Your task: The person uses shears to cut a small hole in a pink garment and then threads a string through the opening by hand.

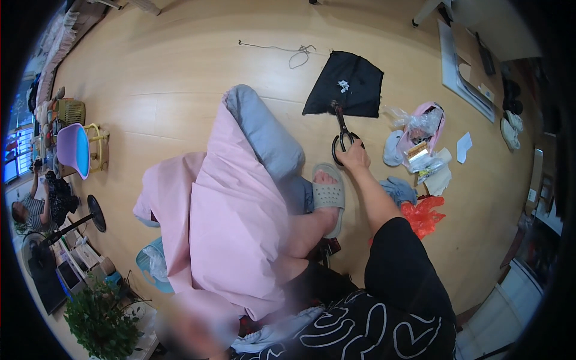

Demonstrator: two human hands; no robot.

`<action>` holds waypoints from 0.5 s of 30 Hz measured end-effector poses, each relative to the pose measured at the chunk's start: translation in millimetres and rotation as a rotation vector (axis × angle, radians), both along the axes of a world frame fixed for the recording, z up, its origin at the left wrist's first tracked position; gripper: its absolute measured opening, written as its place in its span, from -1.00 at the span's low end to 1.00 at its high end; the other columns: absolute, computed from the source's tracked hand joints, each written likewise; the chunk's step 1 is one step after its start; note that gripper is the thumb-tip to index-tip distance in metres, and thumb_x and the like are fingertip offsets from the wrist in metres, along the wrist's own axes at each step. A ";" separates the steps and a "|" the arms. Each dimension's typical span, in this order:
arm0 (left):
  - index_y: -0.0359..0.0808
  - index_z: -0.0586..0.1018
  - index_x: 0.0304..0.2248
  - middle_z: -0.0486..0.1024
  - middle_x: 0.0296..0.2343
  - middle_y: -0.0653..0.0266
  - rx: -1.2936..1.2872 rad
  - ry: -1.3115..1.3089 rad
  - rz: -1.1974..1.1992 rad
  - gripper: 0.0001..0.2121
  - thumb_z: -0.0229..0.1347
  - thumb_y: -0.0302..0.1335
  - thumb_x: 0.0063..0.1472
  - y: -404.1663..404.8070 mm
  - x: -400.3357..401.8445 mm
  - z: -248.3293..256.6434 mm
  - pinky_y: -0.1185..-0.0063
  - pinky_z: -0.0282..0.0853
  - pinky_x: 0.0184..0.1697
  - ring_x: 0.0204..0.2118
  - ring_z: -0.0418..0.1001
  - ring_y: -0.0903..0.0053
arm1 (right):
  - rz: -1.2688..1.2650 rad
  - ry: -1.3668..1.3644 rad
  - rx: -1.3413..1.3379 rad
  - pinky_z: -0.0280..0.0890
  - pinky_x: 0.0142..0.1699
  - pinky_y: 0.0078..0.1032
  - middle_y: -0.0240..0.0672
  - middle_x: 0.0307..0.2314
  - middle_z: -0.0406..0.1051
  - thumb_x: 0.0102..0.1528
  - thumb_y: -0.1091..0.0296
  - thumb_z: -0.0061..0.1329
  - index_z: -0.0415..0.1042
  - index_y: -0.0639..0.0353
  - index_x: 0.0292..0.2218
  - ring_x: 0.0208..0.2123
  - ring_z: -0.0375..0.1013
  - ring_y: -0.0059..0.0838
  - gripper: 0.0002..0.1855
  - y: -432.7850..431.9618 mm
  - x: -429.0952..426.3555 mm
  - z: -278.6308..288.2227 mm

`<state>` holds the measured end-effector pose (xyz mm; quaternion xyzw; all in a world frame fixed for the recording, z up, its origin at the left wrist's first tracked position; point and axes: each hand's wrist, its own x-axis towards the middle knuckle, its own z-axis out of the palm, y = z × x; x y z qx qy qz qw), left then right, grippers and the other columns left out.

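My right hand (354, 156) holds a pair of black scissors (343, 130) by the handles, their tips at the near edge of a black cloth (360, 76) spread on the floor. Small white scraps (343, 86) lie on that cloth. A large pink fabric with a grey-blue reverse (234, 202) covers my lap and reaches onto the floor. Near the bottom edge, a blurred, skin-toned shape may be my left hand (198, 326); whether it grips the fabric is unclear. A grey perforated slipper (328, 193) is on my foot, beside the scissors.
Right of my arm lie a red plastic bag (423, 216), a blue cloth (398, 190) and a pink bag with clear wrappers (423, 126). A cord (288, 48) lies beyond. At left are a blue basket (150, 265), a child's chair (76, 146), a fan, a plant and another person.
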<state>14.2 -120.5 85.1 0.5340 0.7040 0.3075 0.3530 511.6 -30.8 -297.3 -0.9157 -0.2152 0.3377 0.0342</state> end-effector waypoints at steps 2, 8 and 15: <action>-0.23 0.33 0.08 0.41 -0.07 0.22 0.013 0.027 -0.059 -0.62 0.02 -0.33 0.32 4.2 6.2 5.8 0.41 0.28 0.02 -0.12 0.38 0.39 | 0.043 -0.045 -0.042 0.31 0.04 -0.16 -0.03 -0.12 0.46 -0.18 -0.22 0.17 0.25 0.25 0.01 -0.04 0.43 -0.03 -0.11 4.1 3.5 12.5; -0.18 0.26 0.09 0.35 -0.04 0.23 0.065 0.085 -0.100 -0.56 0.09 -0.32 0.29 6.3 30.4 20.4 0.43 0.21 0.08 -0.08 0.34 0.38 | 0.256 -0.207 -0.148 0.21 0.08 -0.11 -0.08 -0.04 0.39 -0.20 -0.15 0.25 0.23 0.21 0.04 0.06 0.33 -0.18 -0.09 -11.5 4.3 13.2; -0.38 0.28 -0.11 0.27 -0.24 0.28 0.108 0.086 -0.106 -0.72 0.00 -0.39 0.30 15.6 31.3 20.0 0.56 0.10 0.04 -0.15 0.23 0.56 | 0.243 -0.190 -0.044 0.32 -0.01 -0.15 0.00 -0.11 0.42 -0.18 -0.15 0.24 0.20 0.29 0.04 -0.03 0.41 -0.07 -0.07 -79.2 -9.4 14.6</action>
